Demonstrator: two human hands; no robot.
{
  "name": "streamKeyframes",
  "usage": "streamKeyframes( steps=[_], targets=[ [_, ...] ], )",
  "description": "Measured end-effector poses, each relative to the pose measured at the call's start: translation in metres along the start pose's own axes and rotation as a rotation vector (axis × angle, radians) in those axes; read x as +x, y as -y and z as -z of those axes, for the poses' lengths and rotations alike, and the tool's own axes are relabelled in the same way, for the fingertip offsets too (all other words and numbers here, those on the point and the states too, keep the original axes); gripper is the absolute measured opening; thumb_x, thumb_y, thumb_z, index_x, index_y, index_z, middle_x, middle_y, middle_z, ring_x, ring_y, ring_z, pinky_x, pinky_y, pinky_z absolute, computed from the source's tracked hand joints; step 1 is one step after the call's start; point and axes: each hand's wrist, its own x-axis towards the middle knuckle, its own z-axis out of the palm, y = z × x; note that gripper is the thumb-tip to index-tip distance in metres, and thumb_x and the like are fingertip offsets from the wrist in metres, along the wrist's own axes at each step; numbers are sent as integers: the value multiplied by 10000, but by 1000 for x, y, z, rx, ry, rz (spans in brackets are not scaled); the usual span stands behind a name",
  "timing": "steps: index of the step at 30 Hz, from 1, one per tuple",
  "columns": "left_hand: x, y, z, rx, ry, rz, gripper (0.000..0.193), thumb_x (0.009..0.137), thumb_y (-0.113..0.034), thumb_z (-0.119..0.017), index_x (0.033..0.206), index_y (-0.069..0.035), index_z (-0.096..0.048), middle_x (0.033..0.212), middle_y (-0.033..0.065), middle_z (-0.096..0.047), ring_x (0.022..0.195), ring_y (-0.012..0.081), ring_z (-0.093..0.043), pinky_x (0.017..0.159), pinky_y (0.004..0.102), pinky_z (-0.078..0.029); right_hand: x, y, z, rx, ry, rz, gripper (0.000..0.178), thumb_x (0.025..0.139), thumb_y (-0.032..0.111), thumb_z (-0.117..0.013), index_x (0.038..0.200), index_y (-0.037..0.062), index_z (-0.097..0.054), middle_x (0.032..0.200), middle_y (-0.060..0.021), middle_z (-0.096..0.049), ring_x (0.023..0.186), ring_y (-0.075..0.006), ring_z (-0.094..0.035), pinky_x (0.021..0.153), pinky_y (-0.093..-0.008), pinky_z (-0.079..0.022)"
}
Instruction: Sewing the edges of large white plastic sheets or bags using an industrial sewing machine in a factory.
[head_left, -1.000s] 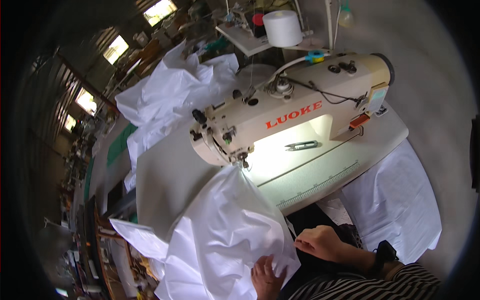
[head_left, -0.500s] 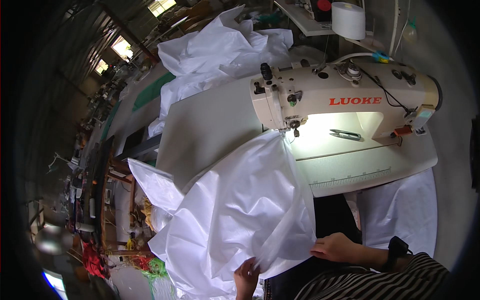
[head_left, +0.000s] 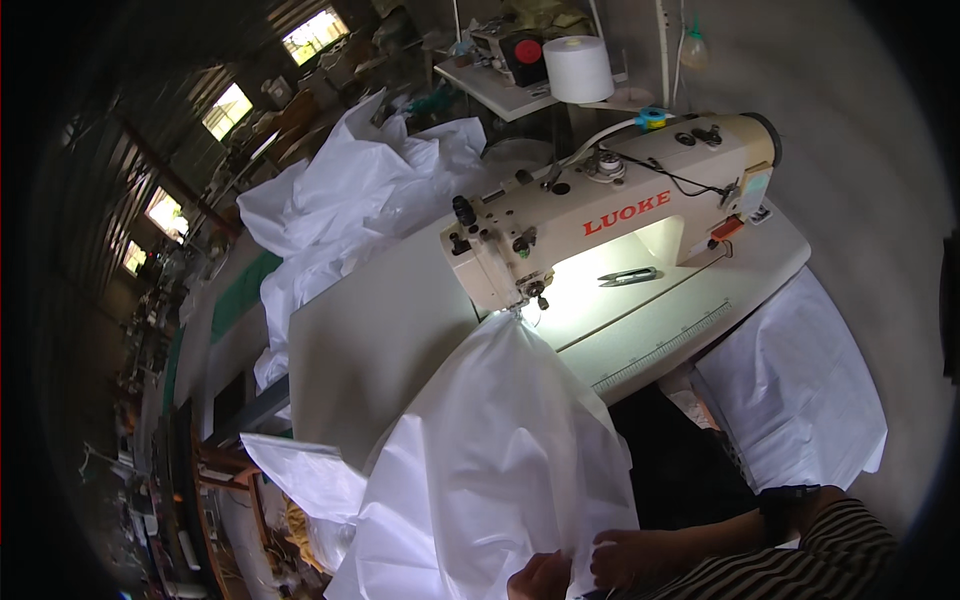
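White, shiny sheet material (head_left: 490, 460) hangs in folds from under the needle of a cream sewing machine (head_left: 690, 165) down toward me. At its near edge my left hand (head_left: 541, 576) is closed, fingers curled on the material. Just to the right, my right hand (head_left: 625, 558) is also closed on the sheet, its knuckles close to the left hand. The fingertips of both hands are mostly hidden. A lit work area lies beneath the machine's arm, where small thread snips (head_left: 628, 277) rest on the bed.
More white sheeting (head_left: 350, 190) is heaped behind the machine's table (head_left: 370, 310). Another white piece (head_left: 795, 370) hangs at the right, below the table edge. A white thread cone (head_left: 578, 70) stands on a rear shelf. Dark cloth (head_left: 680, 450) lies between my arm and the table.
My view has shifted and tilted, so the machine sits lower and further left. My hands have drawn closer together along the sheet's near edge, and both still grip it.
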Motion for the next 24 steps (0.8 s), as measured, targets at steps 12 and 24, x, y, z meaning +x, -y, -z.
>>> streamKeyframes(
  steps=[12, 24],
  targets=[
    [-10, -9, -55, 35, 77, -78, 121, 802, 74, -603, 901, 4, -611, 850, 177, -631, 697, 382, -636, 587, 414, -523, -18, 47, 33, -199, 2, 322, 173, 910, 302, -512, 951, 164, -608, 972, 1, -601, 965, -179, -553, 860, -364, -419],
    [-32, 3, -69, -273, 77, 162, 262, 803, 8, -657, 1064, 25, -671, 1007, 203, -687, 865, 369, -672, 738, 420, -534, -28, 30, 8, 256, -133, 291, 187, 876, 273, -579, 963, 119, -637, 1011, -42, -632, 971, -232, -577, 855, -377, -460]
  ],
)
